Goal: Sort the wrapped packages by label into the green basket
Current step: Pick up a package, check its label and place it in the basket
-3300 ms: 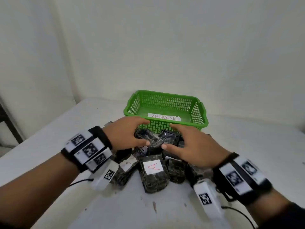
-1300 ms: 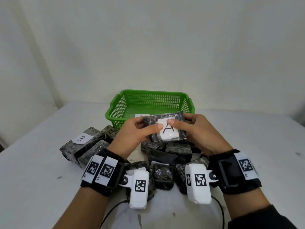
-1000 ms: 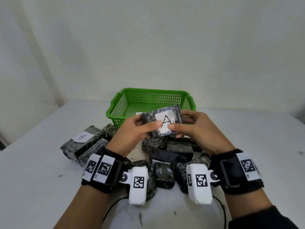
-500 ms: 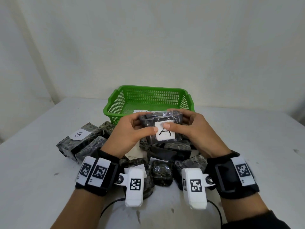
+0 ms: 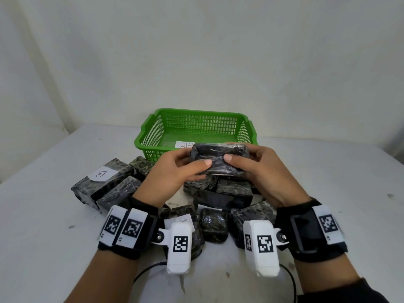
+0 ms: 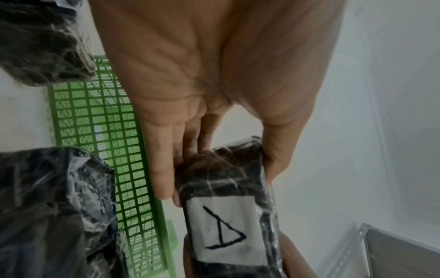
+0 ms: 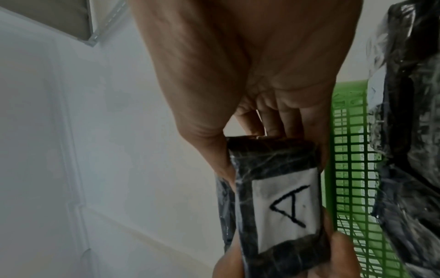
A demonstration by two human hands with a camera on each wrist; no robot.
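A black plastic-wrapped package (image 6: pixel 228 206) — white label marked "A" — is gripped by the left hand (image 6: pixel 214 84) beside a green mesh basket (image 6: pixel 114 150).

Both forearms reach forward side by side, wrists banded with black straps. The left hand (image 5: pixel 175 169) and right hand (image 5: pixel 258 169) are raised and meet at the middle, thumbs on top and nearly touching, fingers curled underneath, together pinching one wrapped package (image 5: pixel 220 158) between them.
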